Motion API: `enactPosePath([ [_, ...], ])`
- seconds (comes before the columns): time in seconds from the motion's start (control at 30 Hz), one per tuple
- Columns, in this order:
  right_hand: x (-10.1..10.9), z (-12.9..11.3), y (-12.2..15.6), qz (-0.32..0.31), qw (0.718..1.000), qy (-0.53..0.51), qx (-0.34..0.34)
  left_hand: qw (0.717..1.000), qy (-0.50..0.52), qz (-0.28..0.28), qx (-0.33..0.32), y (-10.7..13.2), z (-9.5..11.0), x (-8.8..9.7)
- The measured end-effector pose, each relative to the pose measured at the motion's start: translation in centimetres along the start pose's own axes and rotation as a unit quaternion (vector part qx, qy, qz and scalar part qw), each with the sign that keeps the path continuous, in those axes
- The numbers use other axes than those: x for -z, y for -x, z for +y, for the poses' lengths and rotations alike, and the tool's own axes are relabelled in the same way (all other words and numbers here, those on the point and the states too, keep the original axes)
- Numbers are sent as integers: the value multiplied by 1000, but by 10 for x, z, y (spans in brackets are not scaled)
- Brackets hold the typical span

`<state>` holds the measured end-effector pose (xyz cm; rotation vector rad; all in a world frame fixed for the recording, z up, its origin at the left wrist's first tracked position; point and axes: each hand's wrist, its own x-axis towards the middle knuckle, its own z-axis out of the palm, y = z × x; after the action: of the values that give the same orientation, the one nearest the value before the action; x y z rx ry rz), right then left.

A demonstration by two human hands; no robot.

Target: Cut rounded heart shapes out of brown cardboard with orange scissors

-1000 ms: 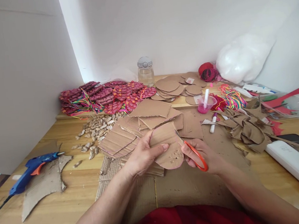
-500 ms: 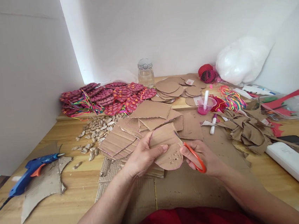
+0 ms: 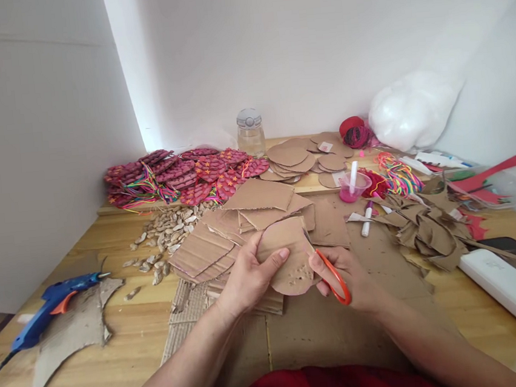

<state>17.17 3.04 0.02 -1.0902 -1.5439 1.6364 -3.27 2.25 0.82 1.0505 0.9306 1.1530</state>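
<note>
My left hand (image 3: 248,276) grips a rounded piece of brown cardboard (image 3: 289,257) by its left side, thumb on top. My right hand (image 3: 351,279) is closed round the orange handles of a pair of scissors (image 3: 332,271), whose blades meet the cardboard's right edge. Both hands hover above a flat cardboard sheet (image 3: 325,327) on the wooden table. A heap of cut cardboard squares (image 3: 242,219) lies just behind the hands.
A blue glue gun (image 3: 49,302) rests on a cardboard scrap at the left. Seeds (image 3: 165,230), pink decorated discs (image 3: 183,173), a glass jar (image 3: 250,132), plain cardboard circles (image 3: 300,156), a pink cup (image 3: 352,185), cardboard offcuts (image 3: 425,226) and a white roll (image 3: 508,288) stand around.
The view has tilted down slightly. Both hands hold the same grip, and the scissors have edged a little along the cardboard's right edge.
</note>
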Motion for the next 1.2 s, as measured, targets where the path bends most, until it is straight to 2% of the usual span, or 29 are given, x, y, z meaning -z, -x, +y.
enactPosePath([
  [0.13, 3, -3, 2, -6, 1000, 3, -1, 999, -34, -17, -4, 0, 4, 1],
  [0.27, 2, -5, 3, -1, 1000, -2, -18, 999, -27, -19, 0, 0, 2, 1],
  [0.47, 0, -5, 3, 16, 999, 12, -31, 1000, -1, -10, 10, 0, -2, 1],
  [0.8, 2, -1, 5, 41, 996, 77, -24, 999, -41, 17, 13, 0, 4, 1],
  [0.97, 2, -3, 4, 55, 994, 93, -6, 997, 11, 71, 17, 1, 2, -3],
  [1.07, 1, -6, 3, 55, 995, 84, -20, 994, 36, 105, 7, 0, -3, -5],
  [1.2, 1, -7, 3, 36, 998, 56, -21, 997, -31, 74, -8, 0, -1, -2],
])
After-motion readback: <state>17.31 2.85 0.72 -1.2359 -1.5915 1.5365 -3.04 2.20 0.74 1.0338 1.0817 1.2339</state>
